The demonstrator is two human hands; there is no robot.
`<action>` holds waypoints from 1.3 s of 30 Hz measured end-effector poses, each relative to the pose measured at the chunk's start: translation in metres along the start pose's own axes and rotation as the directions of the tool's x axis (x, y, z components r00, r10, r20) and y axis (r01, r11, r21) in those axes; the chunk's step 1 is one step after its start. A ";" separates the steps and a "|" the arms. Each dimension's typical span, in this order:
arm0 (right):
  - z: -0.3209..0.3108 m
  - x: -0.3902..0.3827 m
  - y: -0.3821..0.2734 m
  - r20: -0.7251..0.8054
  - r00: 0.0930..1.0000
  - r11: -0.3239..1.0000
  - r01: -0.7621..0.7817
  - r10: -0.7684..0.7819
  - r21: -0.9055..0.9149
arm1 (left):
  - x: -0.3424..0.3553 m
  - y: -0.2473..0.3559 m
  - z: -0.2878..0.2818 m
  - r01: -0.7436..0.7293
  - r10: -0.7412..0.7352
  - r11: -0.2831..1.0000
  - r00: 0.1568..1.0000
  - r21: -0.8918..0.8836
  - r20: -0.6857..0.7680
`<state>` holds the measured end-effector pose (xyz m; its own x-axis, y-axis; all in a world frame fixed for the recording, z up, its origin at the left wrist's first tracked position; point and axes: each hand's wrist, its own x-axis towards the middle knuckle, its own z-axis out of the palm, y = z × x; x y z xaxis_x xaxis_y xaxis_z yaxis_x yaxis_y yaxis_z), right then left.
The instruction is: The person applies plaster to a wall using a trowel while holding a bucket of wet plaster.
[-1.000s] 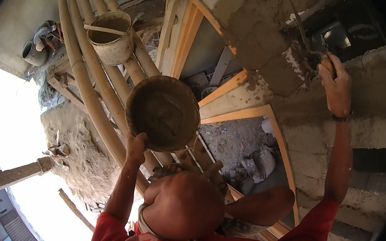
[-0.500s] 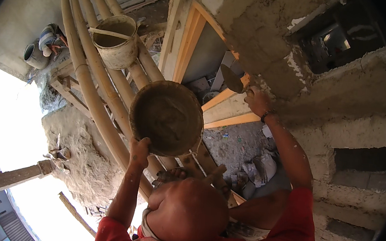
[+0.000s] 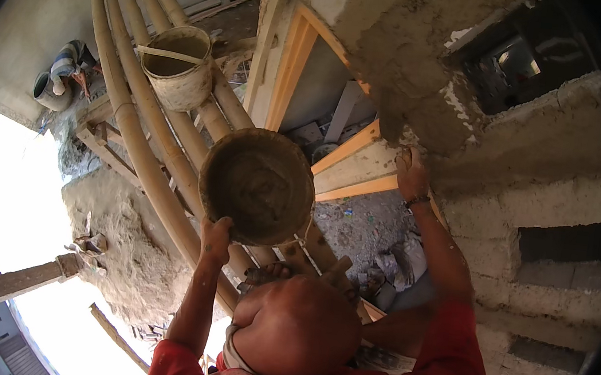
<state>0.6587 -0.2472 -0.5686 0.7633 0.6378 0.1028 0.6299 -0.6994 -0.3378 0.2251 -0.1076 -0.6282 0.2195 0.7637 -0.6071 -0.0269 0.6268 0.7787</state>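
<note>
My left hand [image 3: 215, 240] grips the near rim of a round basin [image 3: 204, 177] that holds wet grey-brown mortar [image 3: 260, 189]. It is held above the bamboo poles. At the right, my right hand [image 3: 412, 175] is closed around a trowel's handle, up against the wall's corner beside the wooden frame. The trowel's blade [image 3: 393, 129] looks dark against the mortar-covered wall [image 3: 428, 91], and its outline is hard to make out. Fresh, darker mortar covers the wall around it.
Bamboo poles [image 3: 145, 145] run lengthwise as a platform, bearing a mortar-stained bucket [image 3: 179, 87] with a stick across it. A wooden frame [image 3: 294, 70] stands by the wall. Far left, another person [image 3: 72, 65] bends beside a bucket [image 3: 50, 92]. Rubble and sacks [image 3: 399, 264] lie below.
My right hand has moved slightly down and right, and the trowel blade has swung from open air onto the wall's corner. My left hand keeps holding the basin in nearly the same place.
</note>
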 end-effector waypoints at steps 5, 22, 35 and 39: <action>-0.074 -0.032 -0.006 -0.030 0.991 0.980 0.125 -0.131 -0.153 | 0.008 -0.009 -0.004 -0.019 0.020 1.000 0.999 -0.024 0.035; -0.181 -0.007 -0.028 0.079 0.991 0.974 0.094 -0.112 0.205 | 0.006 0.001 0.000 -0.009 0.009 1.000 0.999 -0.013 0.046; -0.016 -0.062 -0.151 0.459 0.607 0.526 0.794 -0.649 -0.305 | -0.018 -0.028 0.025 -0.302 0.302 0.947 0.953 0.107 0.015; 0.054 -0.077 -0.143 0.668 0.545 0.653 0.749 -0.508 -0.115 | -0.033 -0.017 0.029 -0.214 0.217 0.967 0.976 0.136 -0.002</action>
<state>0.5023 -0.1791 -0.5787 0.0001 0.9178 -0.3971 0.9992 -0.0158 -0.0361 0.2462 -0.1481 -0.6165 0.2068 0.8816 -0.4243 0.0597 0.4215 0.9049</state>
